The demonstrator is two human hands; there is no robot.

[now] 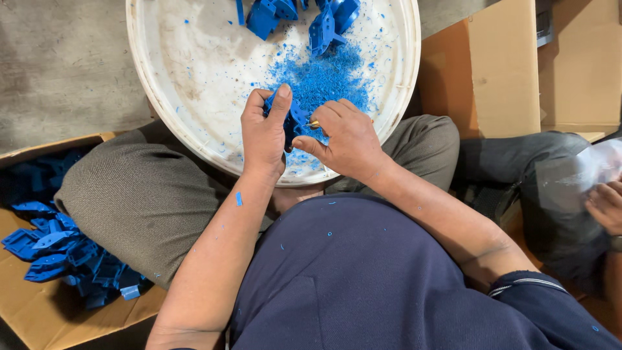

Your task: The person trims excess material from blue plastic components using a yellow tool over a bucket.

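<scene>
Left hand [264, 133] curled with thumb raised and fingers closed in a grip, right hand [346, 139] bent inward beside it, fingertips pinched, both bare forearms reached forward from the torso, wrists nearly touching

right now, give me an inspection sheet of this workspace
surface: white round tray, scuffed, resting on the lap
job's things: blue plastic part held over the tray; small tool tip at the right hand, kind unclear
clutter: blue shavings; more blue parts at the far rim
hands: left hand grips the part; right hand works its edge
cables: nothing seen
surroundings: cardboard box of blue parts; another person's hand on clear plastic
</scene>
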